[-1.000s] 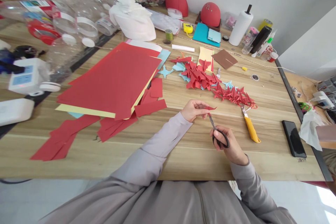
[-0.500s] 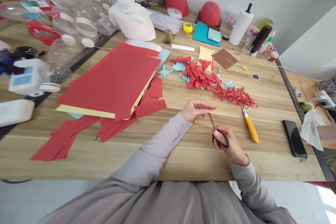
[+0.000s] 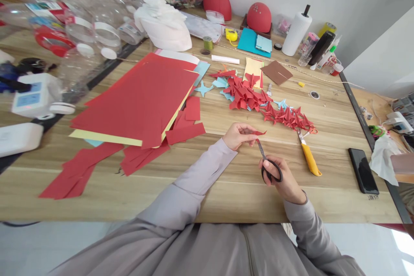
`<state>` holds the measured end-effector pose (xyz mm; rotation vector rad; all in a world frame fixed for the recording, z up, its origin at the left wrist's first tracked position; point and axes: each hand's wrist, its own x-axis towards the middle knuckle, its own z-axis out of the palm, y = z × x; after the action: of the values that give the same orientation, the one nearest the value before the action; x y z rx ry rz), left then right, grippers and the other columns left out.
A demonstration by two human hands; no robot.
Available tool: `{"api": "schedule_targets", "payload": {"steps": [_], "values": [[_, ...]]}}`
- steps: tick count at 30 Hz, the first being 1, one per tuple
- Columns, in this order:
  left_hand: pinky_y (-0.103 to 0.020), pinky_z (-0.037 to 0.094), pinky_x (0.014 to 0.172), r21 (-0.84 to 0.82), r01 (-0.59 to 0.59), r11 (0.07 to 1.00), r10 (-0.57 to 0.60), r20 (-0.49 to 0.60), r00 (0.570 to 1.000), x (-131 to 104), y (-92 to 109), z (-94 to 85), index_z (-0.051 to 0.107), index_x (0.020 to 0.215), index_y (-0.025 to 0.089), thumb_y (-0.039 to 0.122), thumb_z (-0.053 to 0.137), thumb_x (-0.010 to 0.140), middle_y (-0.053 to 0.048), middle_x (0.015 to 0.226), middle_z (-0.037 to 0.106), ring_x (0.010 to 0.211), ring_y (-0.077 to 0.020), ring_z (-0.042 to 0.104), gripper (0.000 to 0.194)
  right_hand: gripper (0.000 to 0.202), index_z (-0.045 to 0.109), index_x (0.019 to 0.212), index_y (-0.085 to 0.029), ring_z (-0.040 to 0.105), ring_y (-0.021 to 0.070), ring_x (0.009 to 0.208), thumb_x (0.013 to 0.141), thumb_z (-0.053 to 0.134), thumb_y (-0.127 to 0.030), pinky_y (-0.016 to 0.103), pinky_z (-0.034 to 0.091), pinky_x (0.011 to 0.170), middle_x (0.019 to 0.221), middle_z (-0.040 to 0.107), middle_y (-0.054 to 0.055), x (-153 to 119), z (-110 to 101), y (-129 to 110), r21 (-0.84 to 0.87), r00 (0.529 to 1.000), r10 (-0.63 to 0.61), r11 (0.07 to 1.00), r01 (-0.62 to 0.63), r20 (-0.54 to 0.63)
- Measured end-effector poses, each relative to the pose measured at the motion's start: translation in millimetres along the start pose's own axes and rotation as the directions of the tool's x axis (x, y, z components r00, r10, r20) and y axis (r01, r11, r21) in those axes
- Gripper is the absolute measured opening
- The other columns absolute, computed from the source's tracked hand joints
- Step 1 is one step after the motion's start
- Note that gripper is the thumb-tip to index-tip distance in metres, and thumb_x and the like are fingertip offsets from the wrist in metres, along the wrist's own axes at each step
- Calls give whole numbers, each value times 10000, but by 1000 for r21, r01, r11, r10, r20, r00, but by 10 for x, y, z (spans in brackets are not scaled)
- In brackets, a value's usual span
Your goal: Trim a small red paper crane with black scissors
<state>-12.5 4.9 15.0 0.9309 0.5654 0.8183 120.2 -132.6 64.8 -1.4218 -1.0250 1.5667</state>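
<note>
My left hand [image 3: 239, 136] pinches a small folded piece of red paper [image 3: 259, 133], whose pointed end sticks out past the fingertips. In my right hand [image 3: 284, 179] is a pair of scissors with black handles [image 3: 274, 171]. The blade tips reach up to the lower edge of the paper by my left fingertips; whether they touch it I cannot tell. Beyond my hands lies a heap of folded red paper stars [image 3: 244, 94], with a few light blue ones among them. A yellow-handled cutter [image 3: 310, 159] rests right of the scissors.
Large red paper sheets [image 3: 139, 99] and cut red strips [image 3: 77, 170] cover the left side. Plastic bottles [image 3: 106, 30] crowd the back left. A black phone [image 3: 362, 170] lies near the right edge. A white bottle [image 3: 296, 33] stands at the back; another person's arm [image 3: 403, 164] shows far right.
</note>
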Motion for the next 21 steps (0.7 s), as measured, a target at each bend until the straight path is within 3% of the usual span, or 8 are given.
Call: {"api": "schedule_targets", "payload": {"steps": [21], "values": [[-244,453,423,-13,-2,1000,2,0,1000,0,-9,-7,630,684,92,322,876,459,-38,512,658,413,-128,574,405,363,535,703,-179,248,65,359,809,571,-525,254,133,414,361,416,-75,-2,5,19,29,1000,-31,999,31,0]]}}
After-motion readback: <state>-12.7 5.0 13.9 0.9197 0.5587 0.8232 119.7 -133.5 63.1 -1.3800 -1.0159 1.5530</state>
